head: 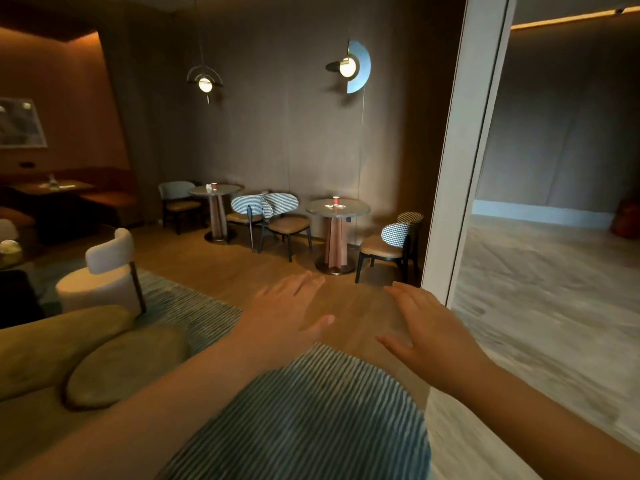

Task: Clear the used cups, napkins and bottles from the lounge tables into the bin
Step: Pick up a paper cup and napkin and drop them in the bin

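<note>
While approaching with left grip [287,313] and right grip [429,327] flat, empty: next, reach small red paper cup [335,200] on round grey pedestal desk [318,208].

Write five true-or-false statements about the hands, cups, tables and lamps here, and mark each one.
1. Both hands hold nothing. True: the left hand and right hand are open, fingers straight.
2. A red cup stands on the right table. True: the right cup is on the right table.
3. The left table is bare. False: the left cup, also red, stands on the left table.
4. A bin stands between the tables. False: chairs stand there, and no bin shows.
5. Both lamps are lit. True.
</note>
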Demonstrator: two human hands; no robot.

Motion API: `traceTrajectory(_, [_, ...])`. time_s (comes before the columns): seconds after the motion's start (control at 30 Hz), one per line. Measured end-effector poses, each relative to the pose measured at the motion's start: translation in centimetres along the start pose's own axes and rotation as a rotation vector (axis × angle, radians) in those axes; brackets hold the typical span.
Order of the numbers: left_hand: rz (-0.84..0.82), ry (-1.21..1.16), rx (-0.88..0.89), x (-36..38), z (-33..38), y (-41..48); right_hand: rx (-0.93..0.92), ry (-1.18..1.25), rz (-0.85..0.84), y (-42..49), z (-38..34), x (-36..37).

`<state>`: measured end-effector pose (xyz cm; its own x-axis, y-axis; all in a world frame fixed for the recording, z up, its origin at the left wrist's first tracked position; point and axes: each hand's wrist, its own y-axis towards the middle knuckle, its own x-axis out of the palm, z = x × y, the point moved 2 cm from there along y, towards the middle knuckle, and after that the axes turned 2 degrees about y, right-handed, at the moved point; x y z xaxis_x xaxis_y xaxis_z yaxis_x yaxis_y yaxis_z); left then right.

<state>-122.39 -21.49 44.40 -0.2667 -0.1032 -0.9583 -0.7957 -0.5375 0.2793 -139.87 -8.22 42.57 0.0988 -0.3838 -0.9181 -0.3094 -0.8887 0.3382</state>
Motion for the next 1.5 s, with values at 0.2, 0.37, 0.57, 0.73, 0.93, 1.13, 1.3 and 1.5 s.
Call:
traceTrajectory(0.2, [0.03, -0.013, -0.045, 2.5, -1.2, 14.9, -0.028, 0.041, 0.019, 13.3, 9.4, 0.8])
traceTrajectory(0.37, [0.028, -0.01, -0.078, 5.9, -4.4, 23.7, -0.07, 0.074, -0.014, 23.5, 13.6, 4.5])
traceTrajectory(0.57, [0.066, -0.01, -0.108, 10.4, -11.0, 34.9, -0.091, 0.124, 0.005, 36.9, 17.3, 10.7])
traceTrajectory(0.73, [0.078, -0.033, -0.137, 14.6, -17.8, 45.5, -0.005, 0.17, 0.039, 48.4, 20.7, 15.2])
traceTrajectory(0.93, [0.084, -0.069, -0.117, 18.0, -23.7, 59.3, 0.045, 0.216, 0.076, 61.5, 25.0, 18.3])
traceTrajectory(1.13, [0.087, -0.076, -0.075, 21.3, -26.2, 72.2, 0.088, 0.201, 0.078, 71.5, 31.7, 21.6])
traceTrajectory(1.3, [0.093, -0.054, -0.073, 25.3, -28.1, 82.2, 0.048, 0.154, 0.096, 80.1, 37.8, 24.7])
traceTrajectory(1.5, [0.101, -0.031, -0.088, 28.9, -30.0, 96.2, -0.007, 0.196, 0.086, 93.1, 45.3, 27.4])
